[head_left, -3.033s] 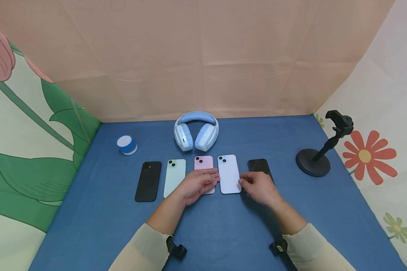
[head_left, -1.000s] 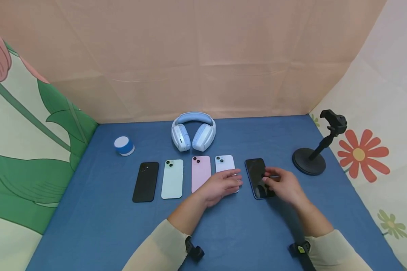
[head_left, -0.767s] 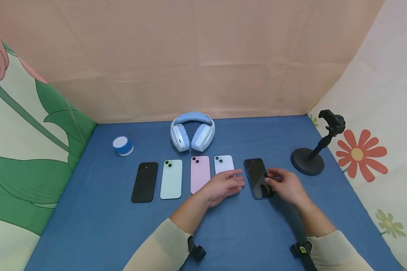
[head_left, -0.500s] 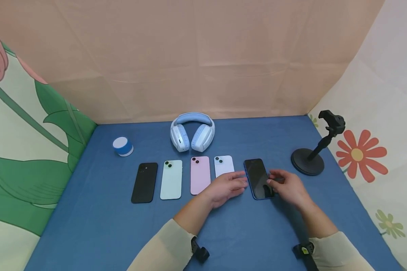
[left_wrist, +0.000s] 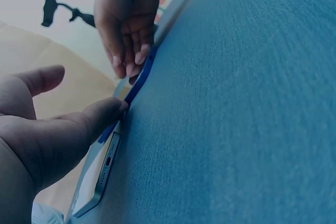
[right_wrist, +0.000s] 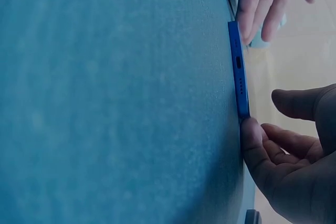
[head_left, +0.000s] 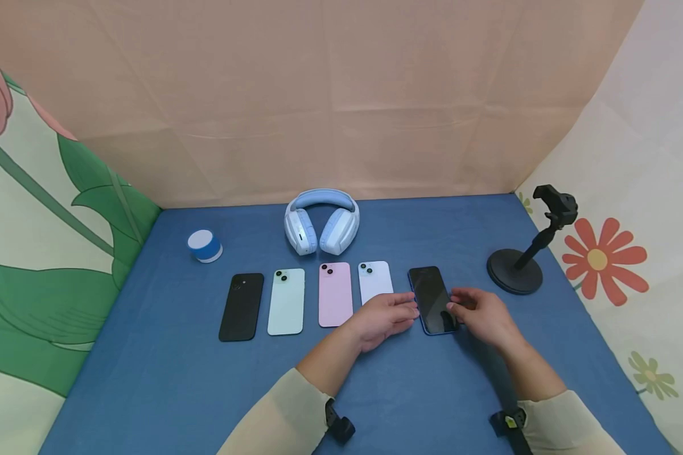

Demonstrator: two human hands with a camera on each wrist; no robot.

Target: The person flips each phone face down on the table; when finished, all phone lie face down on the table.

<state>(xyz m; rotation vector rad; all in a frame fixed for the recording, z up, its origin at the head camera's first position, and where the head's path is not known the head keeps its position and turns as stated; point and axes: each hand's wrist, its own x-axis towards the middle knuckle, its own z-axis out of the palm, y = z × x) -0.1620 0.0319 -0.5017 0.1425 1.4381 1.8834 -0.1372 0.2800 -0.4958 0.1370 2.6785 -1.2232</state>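
A smartphone [head_left: 430, 297] with a dark screen up and a blue edge lies slightly tilted on the blue cloth. My left hand [head_left: 384, 319] reaches to its left edge with the fingers nearly straight, the fingertips touching or almost touching. That hand covers the lower part of a pale lilac phone [head_left: 374, 278], camera side up. At the dark-screen phone's right edge, my right hand [head_left: 484, 316] touches with its fingertips, the fingers loosely bent. In the right wrist view the blue edge [right_wrist: 240, 72] lies between both hands.
A pink phone [head_left: 335, 294], a mint phone [head_left: 286, 303] and a black phone [head_left: 241, 308] continue the row leftward. Behind stand blue headphones [head_left: 322, 221]. A blue-and-white round container [head_left: 205, 245] is at the back left, a black stand [head_left: 518, 270] at the right.
Three seconds ago my hands were at the pink and lilac phones; both have moved right to the dark-screen phone. During the last second the left hand drew up to its left edge.
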